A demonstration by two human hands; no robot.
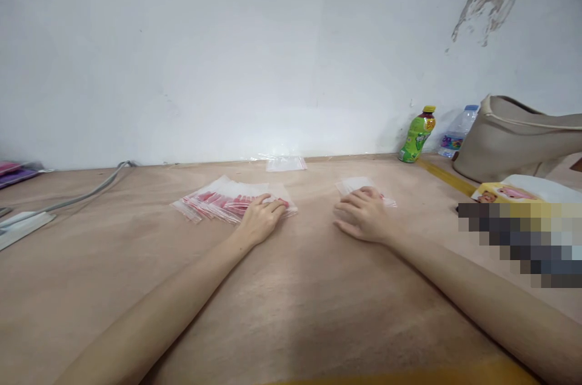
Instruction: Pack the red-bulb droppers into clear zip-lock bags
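A fanned row of small clear zip bags [213, 198] with red contents lies on the wooden table, left of the middle. My left hand [261, 219] rests over the right end of this row, its fingers stretched out and open. Under and beyond its fingertips lies the bag at that end, partly covered. To the right, my right hand [364, 215] lies palm down with fingers apart, over the near side of another clear bag [359, 182]. A bit of red shows in that bag beside the fingers; the rest is hidden by my hand.
More clear bags [286, 164] lie against the wall. At the right stand a green drink bottle [416, 136], a water bottle [457, 133], a beige handbag [509, 136] and a yellow tissue pack [504, 193]. A grey cable [91, 193] and power strip [25, 227] lie left.
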